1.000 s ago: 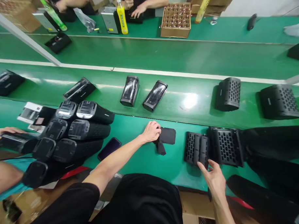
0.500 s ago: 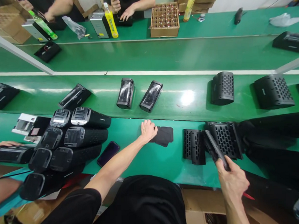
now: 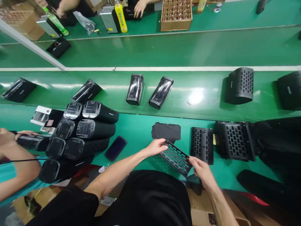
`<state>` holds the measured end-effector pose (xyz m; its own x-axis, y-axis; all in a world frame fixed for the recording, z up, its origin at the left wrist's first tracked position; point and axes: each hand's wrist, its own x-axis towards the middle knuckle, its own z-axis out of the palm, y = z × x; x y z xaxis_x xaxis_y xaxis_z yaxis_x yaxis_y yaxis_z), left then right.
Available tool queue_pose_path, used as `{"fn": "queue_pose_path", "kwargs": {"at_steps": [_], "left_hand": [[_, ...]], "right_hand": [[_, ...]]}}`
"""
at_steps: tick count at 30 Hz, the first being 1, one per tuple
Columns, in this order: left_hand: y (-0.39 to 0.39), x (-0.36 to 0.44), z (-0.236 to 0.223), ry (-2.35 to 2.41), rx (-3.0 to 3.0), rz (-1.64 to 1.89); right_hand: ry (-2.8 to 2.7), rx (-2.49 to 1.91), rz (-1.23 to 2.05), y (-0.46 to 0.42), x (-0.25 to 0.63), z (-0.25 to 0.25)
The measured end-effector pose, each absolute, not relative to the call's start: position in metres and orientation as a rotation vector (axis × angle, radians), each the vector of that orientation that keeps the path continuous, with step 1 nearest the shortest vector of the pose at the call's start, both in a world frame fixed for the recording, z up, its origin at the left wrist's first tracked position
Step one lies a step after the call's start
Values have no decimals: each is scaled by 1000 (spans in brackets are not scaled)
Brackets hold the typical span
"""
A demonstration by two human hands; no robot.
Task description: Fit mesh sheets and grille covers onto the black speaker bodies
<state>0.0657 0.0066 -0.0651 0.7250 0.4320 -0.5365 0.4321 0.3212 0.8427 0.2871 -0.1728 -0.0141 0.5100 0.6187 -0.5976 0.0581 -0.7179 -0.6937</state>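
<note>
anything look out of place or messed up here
No spill or damage shows. The thin black sheets, just beyond the perforated black panel in the left hand and right hand, lie unevenly fanned. The smartphone beside the stacked black housings looks out of place among parts.

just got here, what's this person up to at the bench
The left hand and right hand hold a black perforated panel between them, one at each end, over the green bench. Dark flat sheets lie just beyond it, and more perforated parts sit to the right. A phone and a pile of black housings are on the left.
</note>
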Motion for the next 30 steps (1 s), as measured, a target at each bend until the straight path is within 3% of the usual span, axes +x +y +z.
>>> {"fn": "queue_pose_path", "kwargs": {"at_steps": [5, 11, 18, 25, 30], "left_hand": [[-22, 25, -72, 1092, 1497, -153], [-38, 15, -33, 1347, 1717, -167], [-57, 43, -19, 738, 888, -49], [-54, 36, -27, 783, 965, 75], [-50, 25, -26, 739, 1116, 129]], "right_hand": [[-419, -2212, 1104, -181, 276, -44], [221, -1604, 1231, -187, 267, -29], [315, -1242, 1193, -158, 219, -22], [234, -1331, 1420, -180, 216, -18], [113, -1582, 1354, -190, 206, -31]]}}
